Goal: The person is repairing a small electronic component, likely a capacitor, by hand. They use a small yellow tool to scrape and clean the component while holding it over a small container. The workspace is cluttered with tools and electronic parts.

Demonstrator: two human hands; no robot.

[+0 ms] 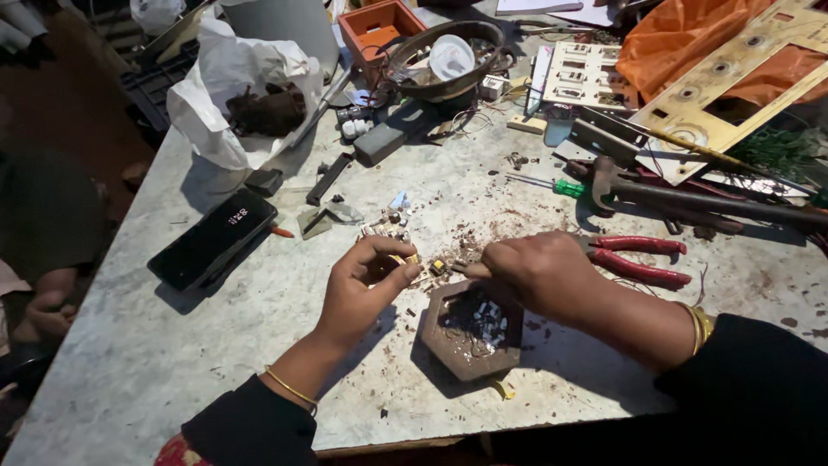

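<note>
My left hand point(366, 280) pinches a small brass-coloured part point(405, 259) between thumb and fingers, just left of a tiny yellow component point(438, 267) on the table. My right hand point(539, 272) is closed around a thin tool whose tip reaches toward that component; the tool itself is mostly hidden by the fingers. Directly below both hands sits a brown hexagonal dish point(448, 349) holding small metal scraps. More small brass parts point(388, 226) lie in a heap just above my left hand.
Red-handled pliers point(638, 259) lie right of my right hand. A black phone point(213, 239) rests at the left. A hammer point(681, 198), green screwdriver point(552, 185), round bowl point(444, 60), orange tray point(375, 30) and white bag point(233, 86) crowd the far side. Another person's hand point(47, 311) shows at the left edge.
</note>
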